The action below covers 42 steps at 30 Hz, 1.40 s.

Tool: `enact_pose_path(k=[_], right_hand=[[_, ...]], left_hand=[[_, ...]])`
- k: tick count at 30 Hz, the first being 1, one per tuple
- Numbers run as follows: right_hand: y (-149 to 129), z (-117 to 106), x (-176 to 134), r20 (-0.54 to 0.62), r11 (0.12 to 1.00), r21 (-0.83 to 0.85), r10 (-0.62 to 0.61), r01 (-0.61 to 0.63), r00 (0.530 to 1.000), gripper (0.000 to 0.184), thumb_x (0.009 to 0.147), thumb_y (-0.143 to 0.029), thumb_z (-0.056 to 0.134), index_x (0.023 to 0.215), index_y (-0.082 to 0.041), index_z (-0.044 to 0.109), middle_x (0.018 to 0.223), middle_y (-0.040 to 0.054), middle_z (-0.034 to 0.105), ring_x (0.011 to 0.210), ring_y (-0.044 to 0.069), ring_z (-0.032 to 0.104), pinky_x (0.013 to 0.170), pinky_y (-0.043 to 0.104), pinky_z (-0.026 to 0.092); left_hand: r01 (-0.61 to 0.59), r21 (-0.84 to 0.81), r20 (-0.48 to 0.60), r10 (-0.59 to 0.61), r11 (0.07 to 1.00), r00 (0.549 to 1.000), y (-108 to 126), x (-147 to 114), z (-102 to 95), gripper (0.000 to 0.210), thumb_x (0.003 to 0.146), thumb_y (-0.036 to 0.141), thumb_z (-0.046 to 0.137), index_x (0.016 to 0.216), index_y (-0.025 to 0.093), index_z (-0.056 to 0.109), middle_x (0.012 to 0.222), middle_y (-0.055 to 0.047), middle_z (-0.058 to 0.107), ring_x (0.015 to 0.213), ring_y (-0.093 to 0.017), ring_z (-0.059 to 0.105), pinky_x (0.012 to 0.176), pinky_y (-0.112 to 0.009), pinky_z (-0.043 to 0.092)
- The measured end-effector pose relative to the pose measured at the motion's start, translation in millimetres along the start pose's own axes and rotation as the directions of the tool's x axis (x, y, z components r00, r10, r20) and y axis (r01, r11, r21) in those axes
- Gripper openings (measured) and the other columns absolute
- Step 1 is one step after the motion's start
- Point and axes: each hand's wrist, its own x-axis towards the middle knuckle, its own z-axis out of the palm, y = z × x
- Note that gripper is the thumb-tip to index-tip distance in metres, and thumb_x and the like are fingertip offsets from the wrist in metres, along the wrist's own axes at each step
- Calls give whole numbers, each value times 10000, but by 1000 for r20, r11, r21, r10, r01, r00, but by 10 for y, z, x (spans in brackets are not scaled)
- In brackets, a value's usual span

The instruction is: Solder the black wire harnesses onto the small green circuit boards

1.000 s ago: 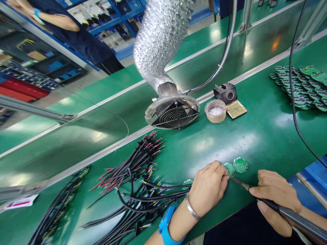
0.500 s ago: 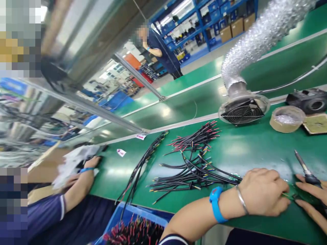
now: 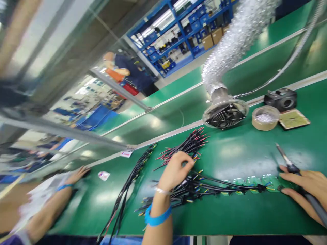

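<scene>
My left hand (image 3: pixel 177 170) reaches over the pile of black cables (image 3: pixel 178 190), its thumb and forefinger pinched at the coloured wire ends of one cable. My right hand (image 3: pixel 304 187) is wrapped round a soldering iron (image 3: pixel 293 168), whose bare tip points up and away. Thumb and forefinger of that hand lie beside a row of small green circuit boards (image 3: pixel 272 183). Black cables run from the pile to these boards, with coloured wires at the near board. Behind my left hand is a bundle of cables with red ends (image 3: pixel 190 141).
A fume duct with a fan (image 3: pixel 226 115) hangs over the bench's back edge. To its right are a tape roll (image 3: pixel 265 119), a yellowish sponge pad (image 3: pixel 293 119) and a black holder (image 3: pixel 281 99). Long cables (image 3: pixel 130 180) lie left; a co-worker's hand (image 3: pixel 78 175) is farther left.
My left hand has left the boards by my right hand and moved left to the cable pile. My right hand still holds the soldering iron. The view has shifted right.
</scene>
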Motion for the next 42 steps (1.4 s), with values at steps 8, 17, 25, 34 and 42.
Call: enact_pose_path(k=[8,17,25,34,42], right_hand=[[-190,-77,243,194,993,-110,-19,41,981,315,862,-158,570,1171,-200,522,1098,89,626,1003,208,585,851,387,487],[-474,-81,391,-168,973,192,157,-124,973,285,830,-56,534,1063,-219,543,893,19,644,820,130,597,722,260,510],[-461,-38,388,-188,959,245,194,-145,963,266,803,-71,555,1013,-232,527,821,-14,619,770,116,592,724,240,498],[-528,74,309,-338,962,184,255,-203,906,267,801,-93,600,1026,-219,529,797,-13,613,742,113,593,720,242,507],[-658,99,197,-327,988,119,129,-95,936,316,765,1,591,1026,-173,552,807,35,640,719,141,577,662,288,509]], left_hand=[[-285,-291,-272,207,913,940,1075,66,-134,68,892,248,468,860,235,527,894,-5,631,855,-141,586,756,-263,459],[-64,-685,364,417,726,833,1732,406,632,223,923,320,391,821,179,529,643,-2,598,563,-104,535,573,-222,427],[322,-818,517,366,476,774,1691,412,889,383,822,535,524,867,157,479,576,29,514,414,-61,433,389,-158,329],[208,-809,336,142,550,931,1806,292,831,287,807,437,562,782,151,554,655,5,541,407,-51,433,364,-165,345],[301,-767,423,92,567,902,1808,416,888,172,767,318,510,684,167,501,552,37,502,424,-63,419,434,-188,326]])
